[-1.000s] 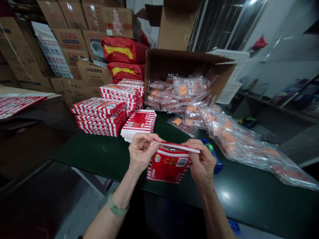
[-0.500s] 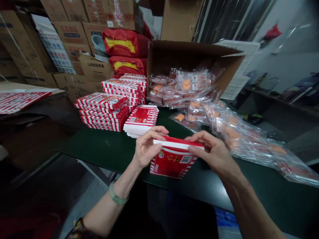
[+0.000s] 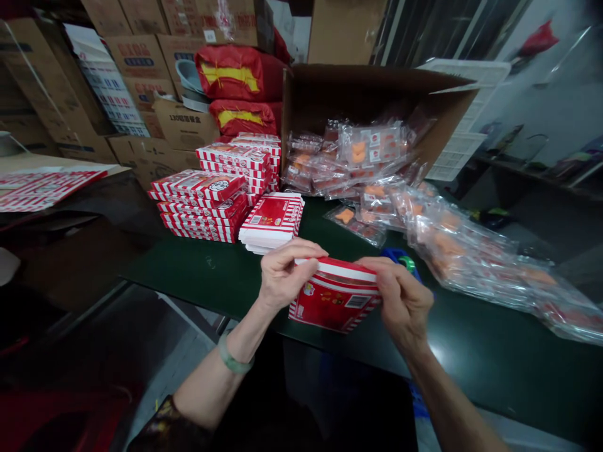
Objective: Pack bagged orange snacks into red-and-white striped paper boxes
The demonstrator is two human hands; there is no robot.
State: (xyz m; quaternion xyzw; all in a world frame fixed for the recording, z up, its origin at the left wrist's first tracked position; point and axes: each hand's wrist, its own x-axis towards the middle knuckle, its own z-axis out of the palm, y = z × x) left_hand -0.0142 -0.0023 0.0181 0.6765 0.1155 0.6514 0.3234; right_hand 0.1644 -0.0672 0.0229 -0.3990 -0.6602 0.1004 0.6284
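Observation:
A red-and-white striped carton [image 3: 335, 302] stands upright at the near edge of the dark green table [image 3: 471, 358], held between both my hands. My left hand [image 3: 282, 276] pinches its top left corner, fingers curled over the flap. On the top right edge my right hand [image 3: 405, 301] is closed, thumb and fingers pressing the flap down. A green bangle sits on my left wrist. A small stack of flat cartons [image 3: 272, 221] lies just behind the held one.
Filled striped boxes [image 3: 202, 204] are piled at the left rear. An open cardboard box [image 3: 372, 107] spills clear packets with orange pieces [image 3: 447, 232] across the right. A blue-and-green object [image 3: 400, 256] peeks out behind my right hand. Cartons and red sacks [image 3: 235, 81] line the back.
My right hand has curled from a flat, stretched pose into a grip on the carton's top right edge, and the flap is pressed lower. The view has shifted slightly.

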